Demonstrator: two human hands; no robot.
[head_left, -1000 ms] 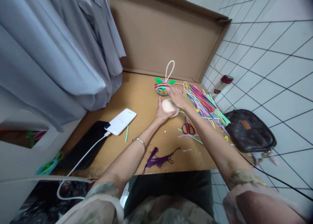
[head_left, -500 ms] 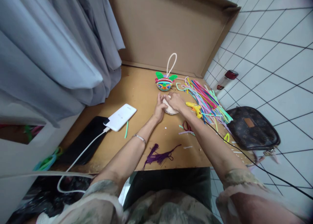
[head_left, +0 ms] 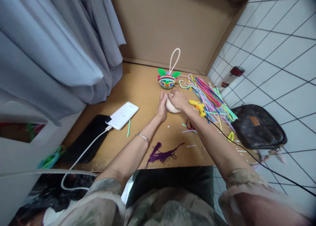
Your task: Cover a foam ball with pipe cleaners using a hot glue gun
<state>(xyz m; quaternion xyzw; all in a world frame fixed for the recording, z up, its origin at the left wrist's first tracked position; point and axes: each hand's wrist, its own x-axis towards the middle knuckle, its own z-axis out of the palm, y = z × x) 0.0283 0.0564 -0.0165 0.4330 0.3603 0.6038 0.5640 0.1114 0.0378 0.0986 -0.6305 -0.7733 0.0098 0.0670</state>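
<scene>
A rounded cream-coloured piece (head_left: 172, 108) sits between my two hands over the middle of the table; its exact kind is hard to make out. My left hand (head_left: 162, 106) grips its left side, fingers close together and pointing away from me. Across its top and right side lies my right hand (head_left: 178, 99), fingers curled over it. Just beyond them stands a colourful pipe-cleaner animal head (head_left: 167, 82) with green ears and a white loop. A yellow glue gun (head_left: 198, 107) rests to the right of my right hand.
Many coloured pipe cleaners (head_left: 209, 96) lie at the right, near a brown bag (head_left: 259, 127) and a red-capped bottle (head_left: 232, 77). Purple tassels (head_left: 161, 155) are near the front edge. At left are a white power bank (head_left: 123, 115) and a black tablet-like slab (head_left: 85, 140). Cardboard (head_left: 168, 25) stands behind.
The left thumb, which lay over the cream piece, has drawn back to its left side. My right hand stays over the top with fingers slightly shifted. The camera view has moved slightly.
</scene>
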